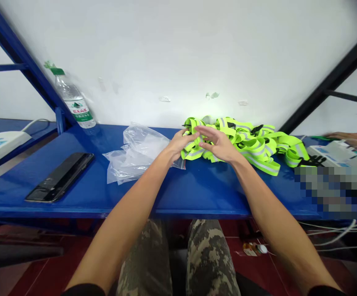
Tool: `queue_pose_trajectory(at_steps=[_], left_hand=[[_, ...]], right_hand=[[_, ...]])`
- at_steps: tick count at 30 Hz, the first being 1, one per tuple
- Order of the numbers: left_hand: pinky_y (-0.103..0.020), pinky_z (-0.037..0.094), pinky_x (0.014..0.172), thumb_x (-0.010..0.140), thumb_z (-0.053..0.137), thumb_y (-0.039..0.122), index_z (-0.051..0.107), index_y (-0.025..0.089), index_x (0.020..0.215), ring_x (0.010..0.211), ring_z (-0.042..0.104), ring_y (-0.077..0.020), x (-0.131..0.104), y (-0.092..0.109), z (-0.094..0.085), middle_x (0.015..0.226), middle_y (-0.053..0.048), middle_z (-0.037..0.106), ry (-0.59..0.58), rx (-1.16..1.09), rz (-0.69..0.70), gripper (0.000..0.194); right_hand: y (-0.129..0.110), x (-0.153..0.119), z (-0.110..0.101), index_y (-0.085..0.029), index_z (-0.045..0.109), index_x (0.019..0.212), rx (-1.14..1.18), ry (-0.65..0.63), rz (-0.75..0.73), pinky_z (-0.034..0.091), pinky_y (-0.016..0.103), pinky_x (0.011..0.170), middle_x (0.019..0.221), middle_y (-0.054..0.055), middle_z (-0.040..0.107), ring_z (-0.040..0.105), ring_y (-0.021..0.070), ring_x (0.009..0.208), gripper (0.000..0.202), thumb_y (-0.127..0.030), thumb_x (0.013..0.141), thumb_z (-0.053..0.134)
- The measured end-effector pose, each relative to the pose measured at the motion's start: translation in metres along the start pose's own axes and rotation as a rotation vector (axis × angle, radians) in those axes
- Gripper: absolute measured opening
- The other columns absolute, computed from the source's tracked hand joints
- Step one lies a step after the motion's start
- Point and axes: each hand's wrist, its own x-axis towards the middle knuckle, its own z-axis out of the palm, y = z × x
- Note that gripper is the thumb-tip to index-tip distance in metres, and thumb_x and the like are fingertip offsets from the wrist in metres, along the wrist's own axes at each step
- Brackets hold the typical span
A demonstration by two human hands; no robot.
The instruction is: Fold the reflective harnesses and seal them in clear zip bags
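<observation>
A heap of neon yellow-green reflective straps (258, 150) with grey stripes and black clips lies on the blue table against the wall. My left hand (180, 144) is at the left end of the heap, its thumb and fingers closed around a looped strap (193, 153). Just to its right, my right hand (218, 143) is in front of the heap with its fingers apart, reaching toward the left hand; nothing shows in its grasp. Clear plastic bags (138, 150) lie crumpled beside my left hand, and the left wrist partly covers them.
A black phone (60, 176) lies on the blue table (196, 193) at left. Behind it a water bottle (75, 102) leans at the wall. Power strips (2, 144) sit at both sides, with cables at right. Another person's hand (353, 137) is at the far right.
</observation>
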Motion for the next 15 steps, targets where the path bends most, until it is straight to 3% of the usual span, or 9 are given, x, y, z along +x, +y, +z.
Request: queue_pose_trajectory(at_steps=[3, 6, 8, 11, 15], left_hand=[[-0.038, 0.058, 0.080, 0.060, 0.088, 0.020, 0.064, 0.011, 0.119, 0.079, 0.072, -0.0225, -0.001, 0.004, -0.006, 0.089, -0.009, 0.075, 0.100, -0.027, -0.025, 0.064], [-0.039, 0.057, 0.083, 0.067, 0.082, 0.018, 0.063, 0.011, 0.124, 0.083, 0.072, -0.0222, 0.000, 0.005, -0.010, 0.095, -0.010, 0.075, 0.146, -0.014, 0.030, 0.061], [-0.040, 0.056, 0.090, 0.073, 0.077, 0.020, 0.064, 0.010, 0.124, 0.094, 0.071, -0.0245, 0.000, 0.006, -0.009, 0.107, -0.013, 0.074, 0.127, 0.092, 0.143, 0.054], [-0.039, 0.050, 0.102, 0.081, 0.068, 0.019, 0.066, 0.010, 0.121, 0.114, 0.066, -0.0260, -0.001, 0.004, -0.003, 0.124, -0.014, 0.070, 0.126, 0.393, 0.379, 0.041], [-0.039, 0.047, 0.106, 0.089, 0.061, 0.023, 0.066, 0.016, 0.121, 0.119, 0.064, -0.0262, -0.004, 0.001, 0.008, 0.126, -0.011, 0.070, 0.221, 0.720, 0.565, 0.033]], right_hand=[[0.008, 0.000, -0.004, -0.024, 0.066, 0.123, -0.344, 0.084, -0.063, 0.041, 0.057, 0.111, 0.136, 0.010, 0.063, 0.054, 0.0321, 0.131, 0.043, -0.042, 0.083, 0.067], [0.009, -0.001, -0.007, -0.024, 0.056, 0.136, -0.590, 0.207, -0.079, 0.030, 0.063, 0.116, 0.148, 0.013, 0.051, 0.041, 0.0372, 0.141, 0.066, -0.053, 0.079, 0.070], [0.007, -0.002, -0.004, -0.025, 0.045, 0.146, -0.643, 0.259, -0.090, 0.029, 0.063, 0.116, 0.155, 0.012, 0.042, 0.034, 0.0378, 0.145, 0.077, -0.055, 0.079, 0.069], [0.003, -0.001, 0.004, -0.024, 0.042, 0.147, -0.657, 0.202, -0.160, 0.034, 0.059, 0.115, 0.148, 0.011, 0.050, 0.041, 0.0353, 0.140, 0.069, -0.040, 0.083, 0.064], [-0.001, 0.002, 0.009, -0.020, 0.059, 0.127, -0.659, 0.212, -0.155, 0.044, 0.051, 0.105, 0.122, 0.012, 0.064, 0.057, 0.0324, 0.119, 0.049, -0.020, 0.078, 0.057]])
